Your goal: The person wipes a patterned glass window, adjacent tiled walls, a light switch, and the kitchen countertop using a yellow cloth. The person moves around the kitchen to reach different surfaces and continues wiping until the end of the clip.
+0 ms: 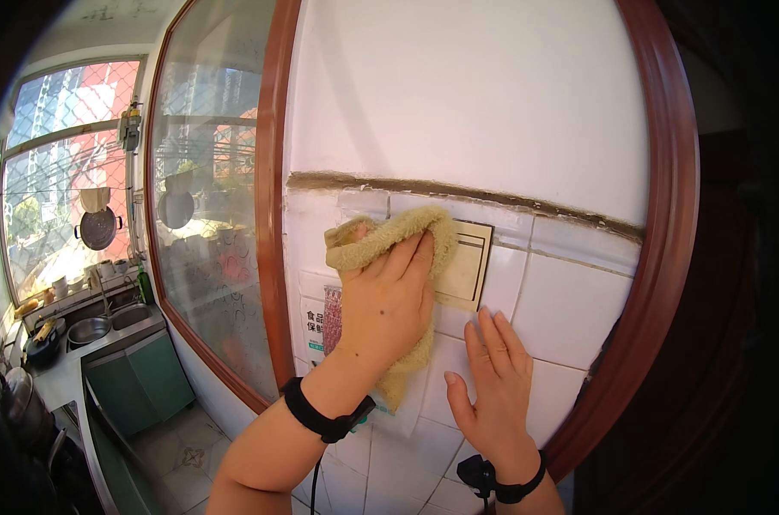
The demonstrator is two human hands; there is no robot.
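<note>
My left hand (389,302) presses a yellow-green terry cloth (422,222) against the tiled wall, its fingers spread over the folded fabric. Part of the cloth hangs below the palm. Beside it, a beige rectangular plate (470,264) with a dark outline is fixed to the tiles, its left part hidden by the cloth and hand. My right hand (496,373) holds nothing and rests with its fingertips near the lower right corner of that plate. Black bands circle both wrists. A printed plastic packet (315,328) hangs on the wall behind my left hand, mostly covered.
A brown ledge line (460,190) crosses the wall above the hands. Reddish-brown wooden frames stand left (277,193) and right (676,193). Beyond a glass pane (203,193) at left lie a steel sink (90,330), green cabinets (141,383) and a window.
</note>
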